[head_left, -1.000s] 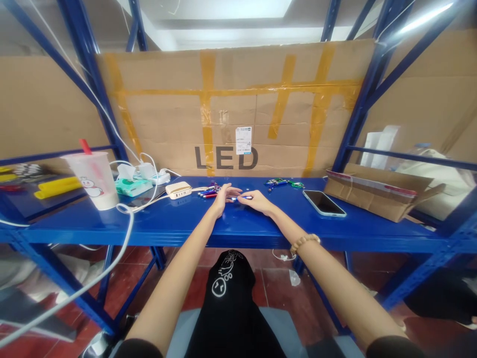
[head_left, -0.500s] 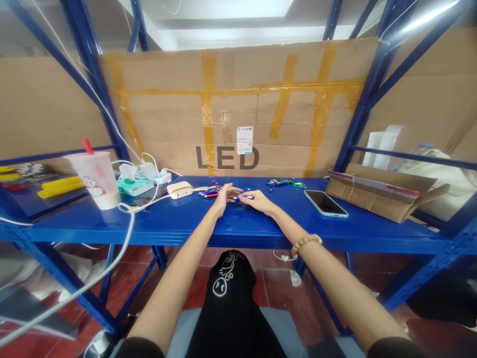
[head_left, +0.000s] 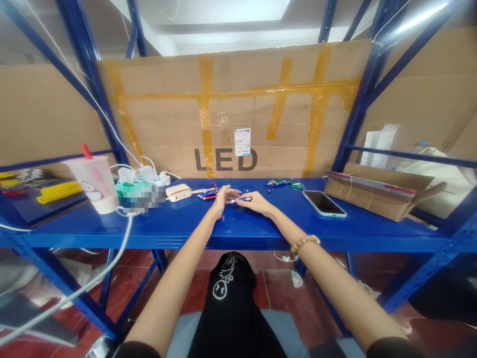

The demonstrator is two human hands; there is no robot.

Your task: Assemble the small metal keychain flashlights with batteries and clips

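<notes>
Two bare hands sit mid-bench, near the back edge of the blue steel bench (head_left: 93, 226). Right hand (head_left: 257, 203) is closed in a pinch on a slim blue pen (head_left: 241, 199), which lies roughly level with its tip toward the left hand (head_left: 224, 199). Left hand is half curled, low over the bench, with its fingertips just beside the pen's tip; cannot tell if they grip it. Just left of that hand, a small cluster of red and blue pens (head_left: 207, 195) lies on the bench, and a beige power bank (head_left: 178, 192) sits next along with a cable running off it. Along the back edge, right of the hands: green key-ring trinkets (head_left: 283, 183). Further right, a smartphone (head_left: 324, 204) lies face up, then a cardboard box (head_left: 376, 199) with open flaps at the right end. Left end: a plastic cup (head_left: 91, 184) with a red straw, a blurred pack (head_left: 139, 196) and a white power strip (head_left: 160, 180). A cardboard sheet printed LED (head_left: 223, 109) stands behind the back edge. Beaded bracelet (head_left: 304, 243) on the right wrist.
</notes>
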